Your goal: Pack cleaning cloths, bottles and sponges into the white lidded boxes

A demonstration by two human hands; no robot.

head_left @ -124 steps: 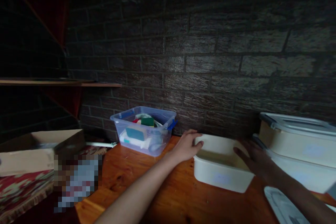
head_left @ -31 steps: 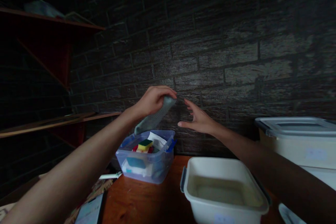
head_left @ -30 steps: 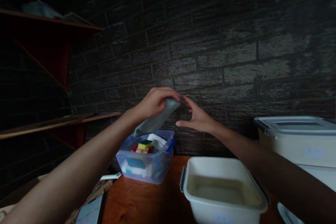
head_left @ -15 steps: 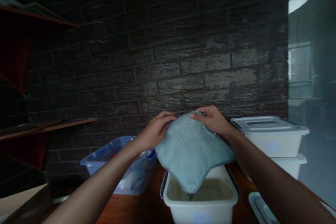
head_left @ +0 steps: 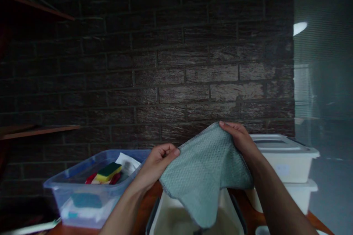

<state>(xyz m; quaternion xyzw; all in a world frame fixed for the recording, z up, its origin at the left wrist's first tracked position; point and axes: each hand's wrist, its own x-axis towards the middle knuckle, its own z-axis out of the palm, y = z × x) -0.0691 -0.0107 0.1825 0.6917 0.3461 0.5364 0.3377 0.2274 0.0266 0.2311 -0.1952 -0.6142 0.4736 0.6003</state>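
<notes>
A pale green textured cleaning cloth [head_left: 200, 172] with a dark stitched edge hangs between my two hands. My left hand [head_left: 162, 158] pinches its left edge between thumb and fingers. Higher up, my right hand [head_left: 237, 132] grips the upper right corner, thumb on the near side. The cloth's lower tip droops over a white plastic bin [head_left: 168, 209] with dark side handles, standing on the table below. Something small and dark shows at that tip, too unclear to name. The cloth covers part of the bin's inside.
To the left stands a translucent blue tub [head_left: 74, 183] holding a yellow-green sponge [head_left: 109, 172] and other items. Lidded white boxes [head_left: 284, 158] are stacked at the right on the brown table [head_left: 149, 205]. A dark brick wall [head_left: 171, 62] rises behind; wooden shelves [head_left: 41, 131] jut out at left.
The cloth has been turned and spread wider. My left hand sits lower and my right hand farther right. The view has shifted, showing more of the blue tub's contents.
</notes>
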